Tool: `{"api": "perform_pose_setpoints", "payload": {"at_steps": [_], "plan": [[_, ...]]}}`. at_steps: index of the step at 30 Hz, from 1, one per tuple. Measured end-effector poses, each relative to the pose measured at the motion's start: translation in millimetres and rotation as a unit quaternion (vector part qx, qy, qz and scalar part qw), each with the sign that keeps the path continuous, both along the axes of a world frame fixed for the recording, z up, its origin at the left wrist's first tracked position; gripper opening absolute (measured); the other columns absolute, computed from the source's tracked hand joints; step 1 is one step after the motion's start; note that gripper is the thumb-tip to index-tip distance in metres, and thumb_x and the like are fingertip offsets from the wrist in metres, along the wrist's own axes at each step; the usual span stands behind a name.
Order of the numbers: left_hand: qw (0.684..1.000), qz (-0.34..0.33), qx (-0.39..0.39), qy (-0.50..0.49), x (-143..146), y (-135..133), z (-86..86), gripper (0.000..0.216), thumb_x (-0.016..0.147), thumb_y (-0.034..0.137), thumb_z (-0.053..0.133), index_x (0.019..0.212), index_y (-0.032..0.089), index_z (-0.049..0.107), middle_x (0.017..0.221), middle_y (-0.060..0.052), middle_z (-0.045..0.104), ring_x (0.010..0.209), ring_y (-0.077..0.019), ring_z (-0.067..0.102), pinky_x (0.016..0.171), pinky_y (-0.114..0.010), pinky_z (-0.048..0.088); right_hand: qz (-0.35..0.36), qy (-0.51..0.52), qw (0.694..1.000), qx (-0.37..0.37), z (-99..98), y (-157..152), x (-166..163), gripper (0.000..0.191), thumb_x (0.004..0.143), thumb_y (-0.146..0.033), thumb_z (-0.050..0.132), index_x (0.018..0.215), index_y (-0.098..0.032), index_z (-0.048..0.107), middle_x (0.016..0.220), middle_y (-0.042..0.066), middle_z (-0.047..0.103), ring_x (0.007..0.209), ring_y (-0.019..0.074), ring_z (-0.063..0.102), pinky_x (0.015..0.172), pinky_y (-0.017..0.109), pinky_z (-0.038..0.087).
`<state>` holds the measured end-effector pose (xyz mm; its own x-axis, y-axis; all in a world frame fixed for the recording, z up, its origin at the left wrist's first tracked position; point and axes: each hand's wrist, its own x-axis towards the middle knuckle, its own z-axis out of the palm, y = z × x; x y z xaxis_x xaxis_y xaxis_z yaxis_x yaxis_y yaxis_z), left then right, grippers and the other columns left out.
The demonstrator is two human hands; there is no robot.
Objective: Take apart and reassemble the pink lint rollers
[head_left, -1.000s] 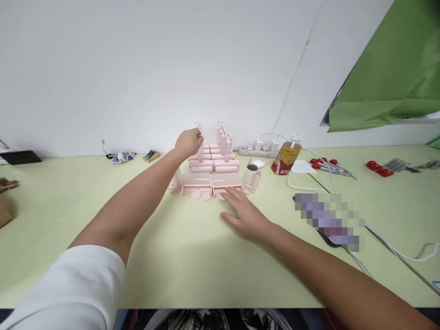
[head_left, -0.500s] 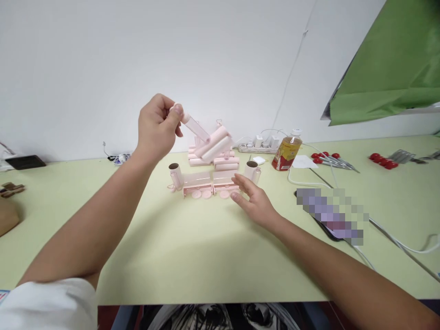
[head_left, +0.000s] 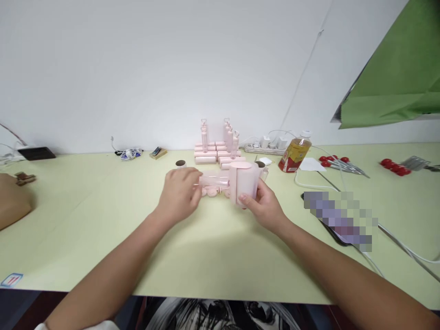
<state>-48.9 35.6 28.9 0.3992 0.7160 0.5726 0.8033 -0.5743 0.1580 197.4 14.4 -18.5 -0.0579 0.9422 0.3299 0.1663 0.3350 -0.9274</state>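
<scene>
My left hand (head_left: 179, 194) is closed around the clear pink handle (head_left: 212, 182) of a pink lint roller. My right hand (head_left: 263, 206) grips the roller's pink cylindrical cover (head_left: 243, 182) at the other end, so both hands hold the same roller just above the green table (head_left: 103, 215). Behind it lies a stack of pink roller cases (head_left: 215, 154) with several upright handles (head_left: 204, 134) standing on it. Small pink round caps (head_left: 211, 192) lie on the table under the roller.
A yellow bottle (head_left: 294, 156) and a power strip (head_left: 264, 147) stand at the back right. Red-handled tools (head_left: 338, 164) and white cables (head_left: 395, 238) lie to the right. A brown bag (head_left: 12, 204) sits at the left edge. A cardboard tube (head_left: 180, 163) stands behind my left hand.
My left hand lifted a roller from the stack by its handle and brought it down in front. My right hand rose from the table and took hold of its pink cover.
</scene>
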Motion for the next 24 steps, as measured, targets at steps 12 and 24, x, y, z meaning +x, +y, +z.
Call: {"api": "perform_pose_setpoints", "payload": {"at_steps": [12,24], "plan": [[0.978,-0.115,-0.172,-0.012,23.7,-4.0,-33.2,0.023,0.092,0.034,0.045,0.104,0.019,0.057,0.098,-0.006,0.067,0.086,-0.0212,0.063,0.069,-0.032,0.046,0.094,-0.032,0.995,-0.023,-13.2,-0.2,-7.8,0.052,0.08,-0.045,0.067,0.122,-0.02,0.05,0.11,0.009,0.064,0.095,0.0238,0.061,0.078,0.033,0.049],[0.961,-0.005,-0.135,-0.244,5.4,21.6,-41.6,0.015,0.084,0.034,0.056,0.083,0.018,0.056,0.07,0.001,0.056,0.062,-0.0126,0.05,0.058,-0.025,0.037,-0.089,-0.196,0.976,-0.037,7.0,13.5,26.3,0.05,0.077,-0.051,0.067,0.114,-0.023,0.047,0.101,0.006,0.068,0.083,0.0239,0.064,0.07,0.036,0.05]]}}
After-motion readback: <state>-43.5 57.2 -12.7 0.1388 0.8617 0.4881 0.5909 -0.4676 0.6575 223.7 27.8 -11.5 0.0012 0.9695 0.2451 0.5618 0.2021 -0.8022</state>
